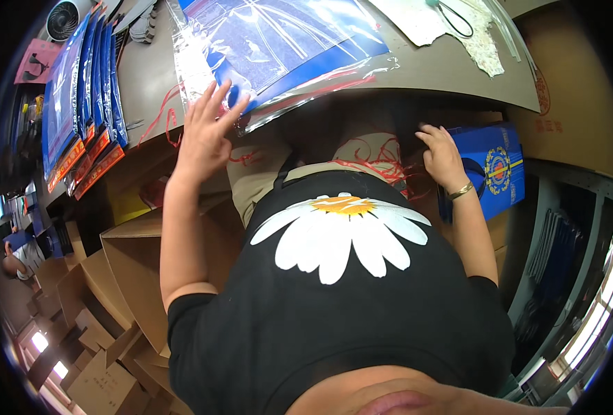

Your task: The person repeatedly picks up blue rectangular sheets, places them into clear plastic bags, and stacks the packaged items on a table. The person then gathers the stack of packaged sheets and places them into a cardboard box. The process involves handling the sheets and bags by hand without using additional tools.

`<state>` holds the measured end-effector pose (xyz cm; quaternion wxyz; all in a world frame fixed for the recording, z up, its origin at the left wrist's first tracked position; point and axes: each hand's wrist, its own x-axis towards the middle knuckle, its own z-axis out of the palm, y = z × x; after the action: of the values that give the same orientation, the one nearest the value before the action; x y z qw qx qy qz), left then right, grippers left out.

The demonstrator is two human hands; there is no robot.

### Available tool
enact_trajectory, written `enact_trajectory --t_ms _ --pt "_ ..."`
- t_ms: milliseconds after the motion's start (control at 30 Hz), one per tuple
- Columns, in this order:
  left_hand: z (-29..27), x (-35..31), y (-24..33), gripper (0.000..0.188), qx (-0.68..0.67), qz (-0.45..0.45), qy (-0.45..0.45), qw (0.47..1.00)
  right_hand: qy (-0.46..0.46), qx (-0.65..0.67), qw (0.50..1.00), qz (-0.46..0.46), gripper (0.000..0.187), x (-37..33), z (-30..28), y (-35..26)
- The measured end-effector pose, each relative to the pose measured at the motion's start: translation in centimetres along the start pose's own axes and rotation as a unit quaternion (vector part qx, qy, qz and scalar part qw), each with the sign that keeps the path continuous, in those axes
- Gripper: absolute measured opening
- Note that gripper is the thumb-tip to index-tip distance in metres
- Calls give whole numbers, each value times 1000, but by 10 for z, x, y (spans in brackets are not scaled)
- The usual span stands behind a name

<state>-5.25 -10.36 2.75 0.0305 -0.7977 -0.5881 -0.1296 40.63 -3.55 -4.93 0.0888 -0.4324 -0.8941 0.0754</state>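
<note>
At the table's front edge, a flat blue bag in clear plastic wrap (pixel 299 48) lies under glare. My left hand (pixel 208 138) is at its near left corner, fingers spread, holding nothing; whether the fingertips touch the wrap I cannot tell. Off to the right and lower than the tabletop, my right hand (pixel 444 158) has its fingers loosely bent and apart, with nothing seen in them. Right beside it stands a blue bag with a round gold emblem (pixel 498 173). Thin red ribbons (pixel 372 162) lie loose across my lap, and more red ribbon (pixel 170 117) hangs by the left hand.
Several wrapped blue bags with orange-red edges (pixel 81 104) stand at the left end of the table (pixel 458 86). A small fan (pixel 63 21) is behind them. Cardboard boxes (pixel 137 270) crowd the left floor. A large carton (pixel 572 90) stands at right. Another person (pixel 24 259) is far left.
</note>
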Motion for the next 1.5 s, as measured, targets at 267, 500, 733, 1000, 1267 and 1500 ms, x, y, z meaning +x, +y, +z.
enact_trajectory --t_ms 267,500,733,1000,1267,1500 --pt "31 -6 19 17 -240 -68 229 941 -71 198 976 52 25 60 -36 -78" --pt "8 6 26 13 -474 -235 315 788 -49 527 835 150 29 87 -41 -104" --pt "9 3 18 12 -558 -288 356 692 -43 733 655 179 37 135 -45 -111" --pt "21 -6 21 7 -474 -294 330 762 56 798 581 152 22 184 -21 -107" --pt "20 -16 19 42 -239 -225 321 888 213 705 669 92 16 185 -85 -146" --pt "-57 20 69 92 -146 19 280 949 314 511 789 -133 44 185 -140 -184"
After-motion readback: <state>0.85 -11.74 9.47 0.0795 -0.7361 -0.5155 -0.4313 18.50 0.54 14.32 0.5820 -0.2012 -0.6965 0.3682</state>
